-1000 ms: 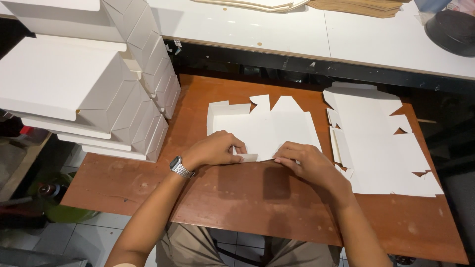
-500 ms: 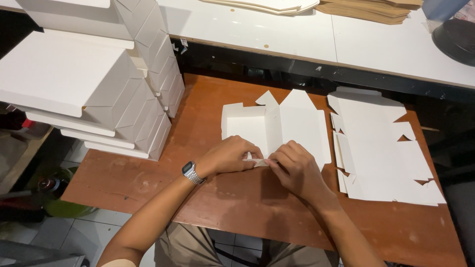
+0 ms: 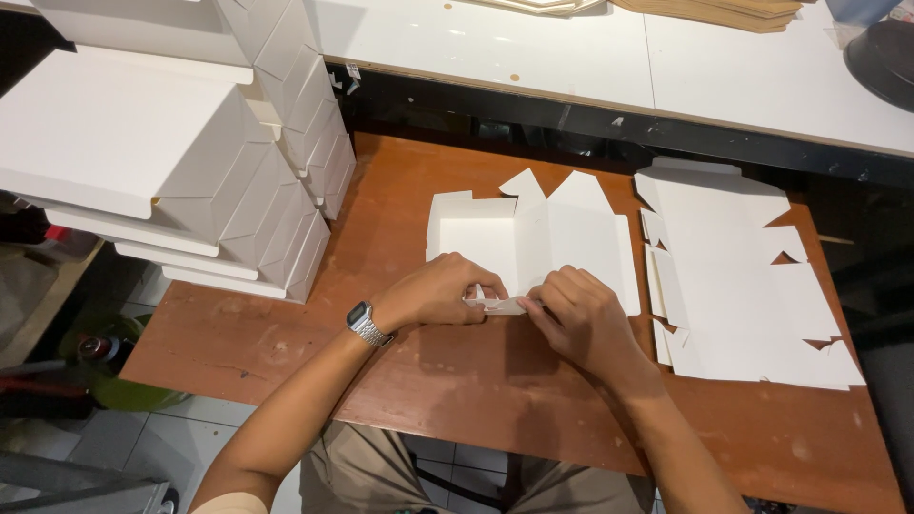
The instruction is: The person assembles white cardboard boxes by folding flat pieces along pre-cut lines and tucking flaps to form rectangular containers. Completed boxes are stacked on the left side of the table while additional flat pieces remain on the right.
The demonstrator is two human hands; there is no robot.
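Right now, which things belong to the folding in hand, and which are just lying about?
In hand:
left hand
right hand
white card blank, near flap pinched

Lying about:
stack of flat blanks
folded white boxes
wristwatch
wooden table

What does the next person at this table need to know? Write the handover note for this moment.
Left hand: pinching the near flap of the white box blank.
Right hand: pinching the same flap from the other side.
Blank: on the brown table, left side wall raised, the rest mostly flat.
Pile of flat blanks: to the right, untouched.
Stack of folded boxes: at the left edge.
Done: many boxes folded and stacked; this one begun.
Left: this box's remaining walls and flaps; the flat pile.
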